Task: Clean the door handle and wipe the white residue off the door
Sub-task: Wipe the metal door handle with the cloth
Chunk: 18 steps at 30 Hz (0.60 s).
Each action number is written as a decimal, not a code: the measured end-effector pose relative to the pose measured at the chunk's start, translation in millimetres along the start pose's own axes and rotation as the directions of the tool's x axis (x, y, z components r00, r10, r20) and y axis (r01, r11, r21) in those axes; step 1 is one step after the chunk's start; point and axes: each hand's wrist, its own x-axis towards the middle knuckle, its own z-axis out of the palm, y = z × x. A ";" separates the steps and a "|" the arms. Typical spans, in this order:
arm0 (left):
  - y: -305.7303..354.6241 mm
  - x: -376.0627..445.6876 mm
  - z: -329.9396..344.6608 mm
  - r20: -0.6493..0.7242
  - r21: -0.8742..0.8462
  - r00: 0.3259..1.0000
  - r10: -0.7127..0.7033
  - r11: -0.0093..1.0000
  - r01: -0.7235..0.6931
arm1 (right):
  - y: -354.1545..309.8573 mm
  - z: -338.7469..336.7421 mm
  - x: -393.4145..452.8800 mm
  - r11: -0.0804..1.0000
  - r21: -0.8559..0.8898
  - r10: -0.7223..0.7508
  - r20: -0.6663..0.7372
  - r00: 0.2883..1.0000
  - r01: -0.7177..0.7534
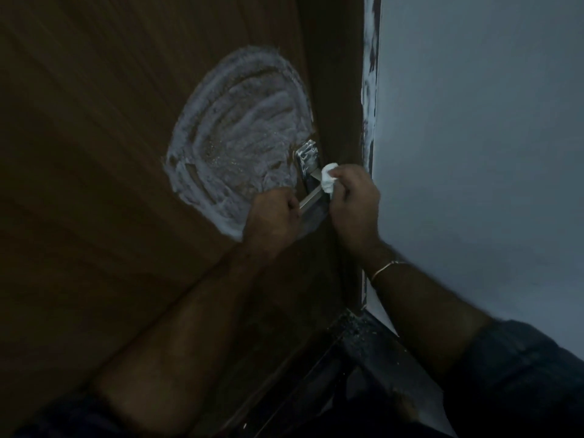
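Left hand point(273, 213) grips the stiff silver metal lever handle point(311, 196) mid-frame; right hand point(354, 197) pinches a soft, light white wad point(328, 178), likely best held bunched.

I see both forearms bare; dark blue rolled-up fabric sleeve point(521, 352) at right elbow, thin gold-coloured metal bracelet point(387, 267) round right wrist; left sleeve dim.

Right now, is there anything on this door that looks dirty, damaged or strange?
Yes. A big round smear of white residue covers the brown door just left of the handle, streaked in arcs. White paint also blotches the dark door frame edge by the wall. I see no damage.
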 end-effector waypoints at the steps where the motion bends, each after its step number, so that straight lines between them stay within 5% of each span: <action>1: 0.4 -0.3 -0.2 0.006 -0.001 1.000 -0.006 1.000 0.006 | 0.1 -3.3 7.3 0.996 -0.042 -0.075 0.088 0.993 0.079; 8: -1.1 -4.2 -1.0 -0.011 -0.064 1.000 0.014 0.998 -0.014 | -18.6 -7.9 2.3 0.963 -0.121 -0.148 0.510 0.848 0.240; 10: -0.9 -3.9 -1.6 -0.006 -0.091 1.000 -0.009 0.996 0.009 | -19.4 -9.5 -0.1 0.966 -0.083 -0.170 0.512 0.842 0.246; 15: 1.0 -2.1 -3.8 0.039 -0.094 0.998 -0.054 0.994 0.058 | -15.9 -5.1 3.7 0.991 -0.136 0.049 0.270 0.961 -0.012; 18: -2.6 -0.5 -5.6 0.064 -0.145 0.991 -0.115 0.982 0.123 | -28.3 3.4 -16.8 0.987 -0.121 -0.041 0.432 0.901 0.103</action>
